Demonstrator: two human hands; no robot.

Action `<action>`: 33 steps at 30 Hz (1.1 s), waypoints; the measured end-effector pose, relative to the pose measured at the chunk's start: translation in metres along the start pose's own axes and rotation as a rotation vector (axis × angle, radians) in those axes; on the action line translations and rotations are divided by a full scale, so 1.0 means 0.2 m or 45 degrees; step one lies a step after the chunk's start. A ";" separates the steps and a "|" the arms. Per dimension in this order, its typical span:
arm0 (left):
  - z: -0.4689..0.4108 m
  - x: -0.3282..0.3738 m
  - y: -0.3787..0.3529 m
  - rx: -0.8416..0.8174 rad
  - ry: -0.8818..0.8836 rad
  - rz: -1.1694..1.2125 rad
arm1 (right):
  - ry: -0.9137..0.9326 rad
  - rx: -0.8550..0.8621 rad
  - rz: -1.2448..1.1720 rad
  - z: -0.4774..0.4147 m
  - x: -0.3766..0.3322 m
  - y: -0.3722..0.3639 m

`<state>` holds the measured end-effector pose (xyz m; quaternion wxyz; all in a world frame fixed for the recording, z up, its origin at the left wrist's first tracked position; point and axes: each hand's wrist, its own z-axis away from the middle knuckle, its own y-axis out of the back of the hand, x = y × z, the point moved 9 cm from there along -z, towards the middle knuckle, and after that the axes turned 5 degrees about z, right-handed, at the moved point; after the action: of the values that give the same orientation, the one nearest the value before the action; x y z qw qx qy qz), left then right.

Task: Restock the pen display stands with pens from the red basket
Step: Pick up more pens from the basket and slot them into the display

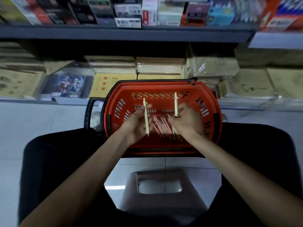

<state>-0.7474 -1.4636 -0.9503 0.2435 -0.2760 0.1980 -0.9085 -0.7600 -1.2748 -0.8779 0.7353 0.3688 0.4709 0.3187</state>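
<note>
A seated person gathers stock over a red basket point(164, 89) that rests on the floor between their knees, below shelves of boxed stationery. The left hand point(136, 123) grips one pale pen point(146, 117) across the palm, its tip pointing toward the near side. The right hand point(185, 122) pinches a second pale pen point(176, 104) upright, while its lower fingers appear to reach into the loose pens point(161, 126) heaped on the basket floor. A plastic stool point(162, 192) sits near, between the legs. No pen display stand shows in this view, so the restocking itself is not yet begun. The step in hand looks like collecting a handful; it would go best if the pens are aligned tip to tip as they are picked, held firmly enough not to fan out, and lifted clear of the slotted basket walls before turning toward the stands.
</note>
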 end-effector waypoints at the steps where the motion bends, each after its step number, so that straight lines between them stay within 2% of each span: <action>1: 0.07 0.02 -0.02 -0.026 -0.018 -0.023 | 0.015 0.001 -0.077 0.06 -0.02 0.03; 3: 0.20 0.05 -0.07 -0.069 -0.046 -0.056 | 0.059 -0.022 -0.273 0.16 -0.06 0.08; 6: 0.42 0.08 -0.13 -0.121 -0.118 -0.116 | 0.062 -0.173 -0.625 0.36 -0.10 0.10; 11: 0.73 -0.06 -0.11 -0.175 -0.170 -0.032 | -0.081 -0.267 -0.944 0.62 -0.02 0.14; 17: 0.86 -0.14 -0.18 -0.278 -0.210 0.084 | -0.090 -0.080 -0.948 0.64 0.02 0.27; 20: 0.86 -0.12 -0.16 -0.263 -0.257 0.052 | -0.106 -0.046 -1.043 0.65 0.02 0.30; 28: 0.85 -0.10 -0.10 -0.163 -0.375 -0.096 | -0.089 -0.067 -1.066 0.68 -0.02 0.26; 33: 0.85 -0.11 -0.11 -0.161 -0.421 -0.147 | -0.066 -0.160 -1.146 0.71 -0.05 0.23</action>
<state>-0.6381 -1.4721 -0.8175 0.2024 -0.4472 0.1959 -0.8489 -0.6370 -1.2929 -0.7944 0.8331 0.0898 0.5456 -0.0140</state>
